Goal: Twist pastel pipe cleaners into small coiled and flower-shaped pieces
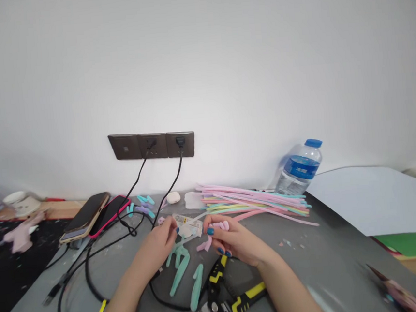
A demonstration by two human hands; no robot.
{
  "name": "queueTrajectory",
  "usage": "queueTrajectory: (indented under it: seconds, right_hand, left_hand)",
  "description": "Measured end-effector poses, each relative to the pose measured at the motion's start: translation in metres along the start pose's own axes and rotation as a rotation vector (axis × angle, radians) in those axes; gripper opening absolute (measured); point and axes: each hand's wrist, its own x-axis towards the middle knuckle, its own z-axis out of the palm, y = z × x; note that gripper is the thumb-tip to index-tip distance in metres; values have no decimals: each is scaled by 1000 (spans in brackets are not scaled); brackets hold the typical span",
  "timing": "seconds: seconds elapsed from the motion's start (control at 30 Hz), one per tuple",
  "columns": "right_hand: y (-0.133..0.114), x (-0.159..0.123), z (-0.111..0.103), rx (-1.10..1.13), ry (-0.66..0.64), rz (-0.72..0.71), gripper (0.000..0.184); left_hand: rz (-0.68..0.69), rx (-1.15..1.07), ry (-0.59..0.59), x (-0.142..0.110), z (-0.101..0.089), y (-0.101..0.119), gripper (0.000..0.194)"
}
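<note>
My right hand (pixel 237 241) is closed round a pink pipe cleaner (pixel 219 226) twisted into a coil, its loose tail hanging below the fingers. To its left, my left hand (pixel 161 245) has thumb and fingertips pinched together; what they hold, if anything, is too small to make out. Between the hands lies a small printed packet (pixel 189 224) with pale strips by it. Mint green bent pipe cleaners (pixel 179 270) rest just below the hands, with another mint piece (pixel 196 288) nearer me. Black and yellow pliers (pixel 215 301) lie spread under my right wrist.
A bundle of pastel pipe cleaners (pixel 256 203) lies along the wall, beside a tilted water bottle (pixel 300 167). Two phones (pixel 107 216) and black cables (pixel 89 273) occupy the left. White paper (pixel 375 199) covers the right; scissors (pixel 396 287) sit at the near right edge.
</note>
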Motion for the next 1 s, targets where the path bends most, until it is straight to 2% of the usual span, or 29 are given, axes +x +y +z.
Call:
queueTrajectory:
  seconds: [0.07, 0.13, 0.23, 0.33, 0.4, 0.47, 0.6, 0.7, 0.87, 1.0]
  right_hand:
    - [1, 0, 2, 16, -18, 21, 30]
    - [1, -1, 2, 25, -29, 39, 32]
    - [0, -1, 4, -16, -77, 66, 33]
    - [0, 0, 8, -147, -70, 45, 32]
    - [1, 1, 11, -255, -9, -18, 30]
    - [3, 2, 14, -332, 28, -80, 27]
    - [8, 3, 16, -346, 15, -140, 24]
    - [8, 3, 16, -315, 19, -171, 28]
    - [5, 4, 17, -314, 39, -192, 33]
    - [8, 5, 14, -362, 82, -239, 29]
  left_hand:
    - [56, 41, 32, 0, 0, 2, 13]
    - [122, 47, 130, 0, -2, 6, 12]
    - [196, -96, 249, -2, -6, 14, 15]
    - [185, -392, 145, -5, -3, 24, 18]
    - [112, -646, 49, -6, 4, 31, 19]
    - [32, -867, -31, -6, 12, 35, 30]
    - [20, -1147, -177, -4, 19, 37, 39]
    - [47, -1260, -249, -4, 19, 36, 41]
    - [27, -1290, -185, -7, 21, 40, 34]
    - [25, -1337, -239, -8, 19, 43, 40]
